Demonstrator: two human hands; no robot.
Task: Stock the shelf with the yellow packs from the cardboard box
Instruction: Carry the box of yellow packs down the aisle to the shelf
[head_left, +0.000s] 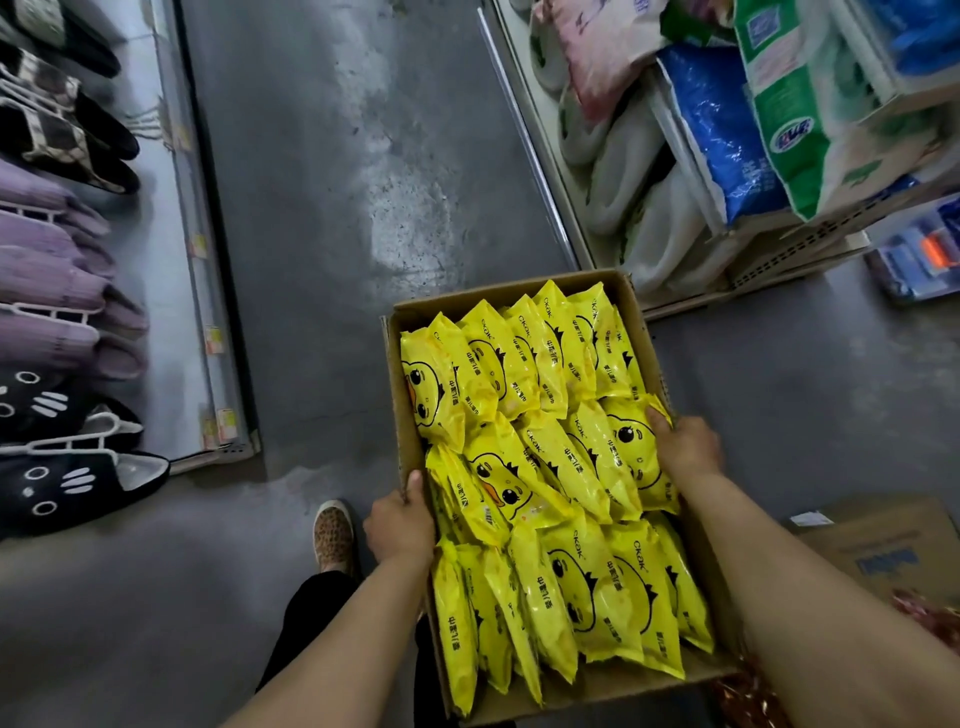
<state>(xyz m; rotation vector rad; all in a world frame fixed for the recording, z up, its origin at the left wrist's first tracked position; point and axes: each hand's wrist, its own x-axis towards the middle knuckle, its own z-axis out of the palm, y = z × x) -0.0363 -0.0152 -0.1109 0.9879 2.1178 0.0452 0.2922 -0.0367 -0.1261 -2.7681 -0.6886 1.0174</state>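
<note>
box (644, 332) underside hidden, slippers (62, 291) cut off at left edge

Bright yellow plastic packs (545, 467) printed with black-outlined duckling faces, in a plain brown cardboard box (641, 332); leopard-spotted tan shoe (332, 535); mottled grey concrete floor (337, 208).

An open cardboard box (644, 332), brown with its flaps out of sight, is full of yellow packs (545, 467). Each pack is glossy yellow plastic printed with a cartoon duck face and black lettering. The packs stand on edge and lean on one another, overlapping in three rows that run from the box's far wall to its near wall. They fill the box from its left wall to its right wall, and their tops reach about level with the rim. The near rim shows bare cardboard below the last row.
</note>
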